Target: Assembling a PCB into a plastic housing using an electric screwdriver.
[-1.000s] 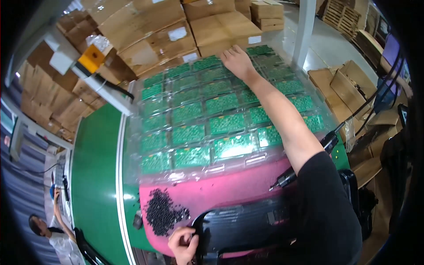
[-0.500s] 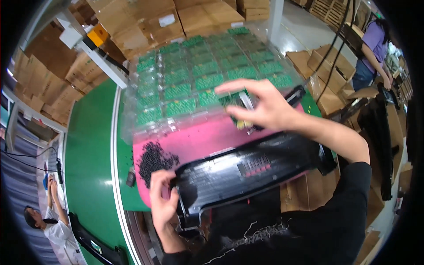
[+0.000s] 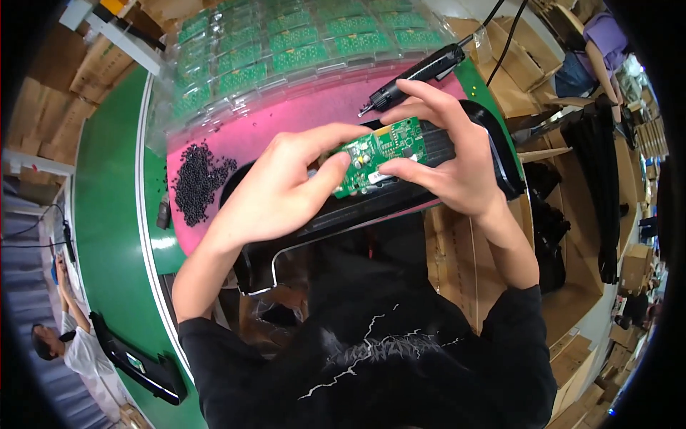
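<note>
Two bare hands meeting over a small green circuit board (image 3: 379, 154), held just above a long glossy black plastic housing (image 3: 371, 207) lying across a pink mat (image 3: 286, 114). Left hand (image 3: 286, 186) pinching the board's near end between thumb and fingertips; right hand (image 3: 450, 157) clamping the far end, grip firm on both sides, nothing released. Board flat and rectangular, studded with tiny components, a pale square patch near one corner. Beside the right hand, a black electric screwdriver (image 3: 414, 75) resting on the mat, cable trailing off toward the rim. Heap of small dark screws (image 3: 196, 182) spread loose on the mat's left part, matte and grainy. Behind, clear blister trays (image 3: 286, 50) stacked with further green boards. Green conveyor belt (image 3: 107, 236) curving along the left; brown cardboard boxes (image 3: 64, 93) beyond.

Likely risks: board slipping from a two-point pinch and striking the housing edge; fingers pressing on soldered parts and bending them; a sleeve sweeping loose screws off the desk; screwdriver rolling against the housing.
</note>
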`<state>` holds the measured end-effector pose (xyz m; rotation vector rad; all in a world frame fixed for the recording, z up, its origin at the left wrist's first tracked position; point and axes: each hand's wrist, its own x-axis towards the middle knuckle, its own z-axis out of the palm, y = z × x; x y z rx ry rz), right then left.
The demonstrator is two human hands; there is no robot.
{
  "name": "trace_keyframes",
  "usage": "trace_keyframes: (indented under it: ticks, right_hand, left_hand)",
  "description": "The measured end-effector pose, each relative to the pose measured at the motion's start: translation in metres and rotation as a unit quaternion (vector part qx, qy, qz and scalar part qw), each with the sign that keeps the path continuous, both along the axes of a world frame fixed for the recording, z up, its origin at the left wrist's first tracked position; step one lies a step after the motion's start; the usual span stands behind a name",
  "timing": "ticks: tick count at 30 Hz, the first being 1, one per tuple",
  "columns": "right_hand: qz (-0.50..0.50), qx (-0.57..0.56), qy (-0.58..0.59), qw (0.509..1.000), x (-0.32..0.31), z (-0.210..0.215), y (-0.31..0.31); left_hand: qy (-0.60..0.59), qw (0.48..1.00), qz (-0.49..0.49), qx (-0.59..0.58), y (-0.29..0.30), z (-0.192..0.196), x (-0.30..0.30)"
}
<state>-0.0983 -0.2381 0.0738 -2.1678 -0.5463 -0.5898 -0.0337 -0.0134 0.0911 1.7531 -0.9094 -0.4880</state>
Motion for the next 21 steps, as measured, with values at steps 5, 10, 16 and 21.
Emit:
trace_keyframes:
  ticks: [5,10,16,21]
  right_hand:
    - [0.016,-0.015,0.019,1.0,-0.003,-0.009,-0.025]
    - [0.006,-0.019,0.036,0.999,0.001,-0.024,-0.037]
    - [-0.028,-0.013,0.11,0.993,0.008,-0.054,-0.05]
    - [0.045,-0.024,0.168,0.984,0.014,-0.081,-0.052]
  left_hand:
    - [0.064,0.997,-0.027,0.04,-0.005,-0.015,0.017]
    - [0.167,0.986,0.0,-0.012,-0.01,-0.026,0.019]
    - [-0.007,0.998,0.046,0.05,-0.003,-0.051,0.025]
    - [-0.161,0.974,0.002,0.161,0.001,-0.078,0.024]
